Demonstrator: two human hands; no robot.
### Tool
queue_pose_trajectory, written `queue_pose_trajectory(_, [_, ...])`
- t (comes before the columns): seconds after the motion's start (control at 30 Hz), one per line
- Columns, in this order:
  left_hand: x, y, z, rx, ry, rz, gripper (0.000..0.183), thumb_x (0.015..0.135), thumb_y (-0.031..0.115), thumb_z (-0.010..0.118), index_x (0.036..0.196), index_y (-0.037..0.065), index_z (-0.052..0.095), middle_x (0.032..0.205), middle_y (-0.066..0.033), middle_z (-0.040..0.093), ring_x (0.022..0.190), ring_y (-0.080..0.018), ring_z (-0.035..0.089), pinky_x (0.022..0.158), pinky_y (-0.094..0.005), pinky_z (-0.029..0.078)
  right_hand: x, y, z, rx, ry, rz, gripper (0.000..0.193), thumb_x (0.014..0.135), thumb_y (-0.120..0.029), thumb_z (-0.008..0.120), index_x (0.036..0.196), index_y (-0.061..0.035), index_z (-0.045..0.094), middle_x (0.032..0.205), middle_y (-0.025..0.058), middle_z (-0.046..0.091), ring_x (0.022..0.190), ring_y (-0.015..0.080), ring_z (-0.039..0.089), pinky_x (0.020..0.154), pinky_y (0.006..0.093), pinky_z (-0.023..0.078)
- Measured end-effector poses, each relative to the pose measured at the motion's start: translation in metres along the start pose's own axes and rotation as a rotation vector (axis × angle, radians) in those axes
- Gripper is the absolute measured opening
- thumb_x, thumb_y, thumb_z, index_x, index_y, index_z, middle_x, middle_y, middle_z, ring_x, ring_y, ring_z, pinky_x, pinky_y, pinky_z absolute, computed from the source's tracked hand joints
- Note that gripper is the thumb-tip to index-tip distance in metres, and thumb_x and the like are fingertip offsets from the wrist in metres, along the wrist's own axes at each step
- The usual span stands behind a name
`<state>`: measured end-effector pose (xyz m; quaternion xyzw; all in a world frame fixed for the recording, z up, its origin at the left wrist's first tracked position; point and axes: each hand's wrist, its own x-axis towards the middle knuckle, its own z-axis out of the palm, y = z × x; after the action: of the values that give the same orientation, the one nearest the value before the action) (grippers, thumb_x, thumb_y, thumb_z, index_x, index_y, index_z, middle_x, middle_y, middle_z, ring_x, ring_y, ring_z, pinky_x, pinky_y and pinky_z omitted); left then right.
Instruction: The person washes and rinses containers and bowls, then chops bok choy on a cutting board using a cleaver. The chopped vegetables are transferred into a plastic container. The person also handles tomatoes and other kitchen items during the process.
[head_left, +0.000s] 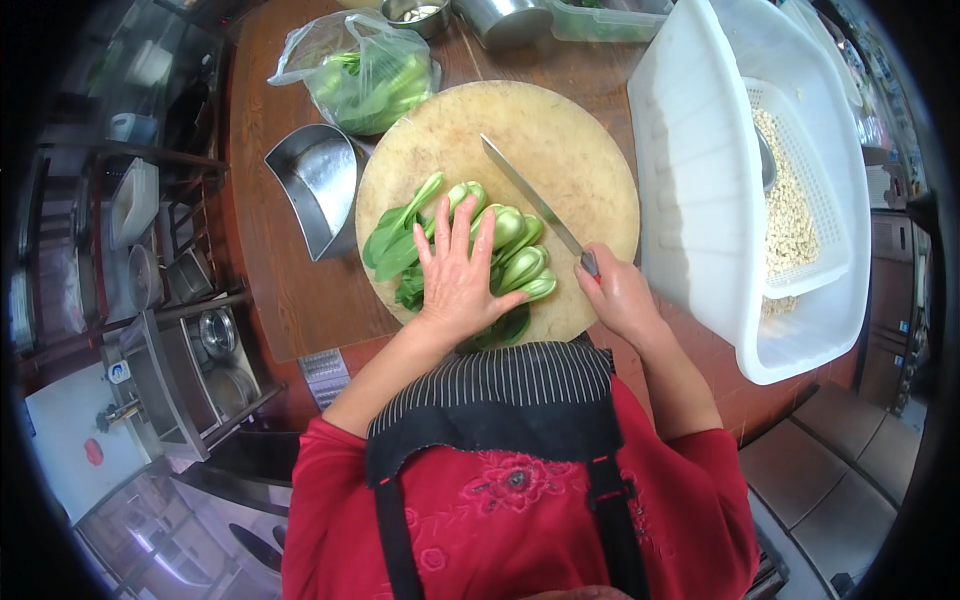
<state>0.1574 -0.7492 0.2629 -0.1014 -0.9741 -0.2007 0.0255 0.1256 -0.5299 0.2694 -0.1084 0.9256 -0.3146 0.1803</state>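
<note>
Several heads of bok choy (522, 268) lie in a bunch on the left half of a round wooden cutting board (590, 170), pale stem ends to the right, dark leaves to the left and near side. My left hand (458, 270) rests on top of them, fingers spread. In my right hand (615, 292) is a kitchen knife (535, 200), gripped by its handle. Its long blade points away and to the left over the board, a little apart from the greens. Most of the handle is hidden in my fist.
A clear plastic bag (370, 80) of greens and a curved metal scoop-shaped container (318, 185) stand left of the board. Metal bowls (418, 14) sit at the back. To the right is a large white tub (690, 180) holding a basket (835, 250) of pale, bean-like pieces.
</note>
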Motion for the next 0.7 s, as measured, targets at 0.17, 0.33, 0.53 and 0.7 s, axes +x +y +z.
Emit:
queue_pose_trajectory(0.17, [-0.009,-0.001,0.011,0.107,-0.25,-0.065,0.11,0.052,0.048,0.08,0.136,-0.001,0.029,0.142,-0.0186,0.024,0.134,-0.0407,0.015,0.101,-0.0638,0.015,-0.001,-0.002,0.005,0.047,-0.103,-0.044,0.02,0.086,-0.022,0.055,0.095,-0.0042,0.05,0.073,0.0216,0.059,0.071,0.0412,0.058,0.061,0.0465,0.045])
queue_pose_trajectory(0.33, [0.002,-0.009,0.015,0.076,-0.097,-0.141,0.114,0.05,0.047,0.082,0.136,-0.004,0.025,0.142,-0.0222,0.021,0.134,-0.0431,0.013,0.101,-0.0652,0.013,0.002,-0.005,0.002,0.042,-0.121,-0.041,0.019,0.085,-0.021,0.055,0.091,-0.0036,0.051,0.072,0.0215,0.059,0.07,0.0409,0.057,0.061,0.0463,0.044])
queue_pose_trajectory(0.53, [0.015,-0.022,-0.003,0.122,-0.113,-0.347,0.131,0.045,0.056,0.081,0.14,-0.004,0.015,0.144,-0.0248,0.016,0.137,-0.0415,0.007,0.104,-0.0629,0.009,0.006,-0.009,-0.001,0.04,-0.134,-0.008,0.018,0.085,-0.02,0.055,0.09,-0.003,0.05,0.072,0.0225,0.058,0.071,0.0417,0.057,0.062,0.0465,0.044])
queue_pose_trajectory(0.7, [0.028,-0.05,-0.005,0.097,-0.279,-0.496,0.138,0.044,0.062,0.079,0.141,-0.004,0.007,0.146,-0.0256,0.012,0.137,-0.0401,0.005,0.105,-0.0613,0.009,0.006,-0.01,-0.001,-0.031,-0.133,-0.041,0.02,0.085,-0.021,0.054,0.092,-0.0027,0.049,0.073,0.0236,0.059,0.072,0.0426,0.057,0.063,0.0472,0.044])
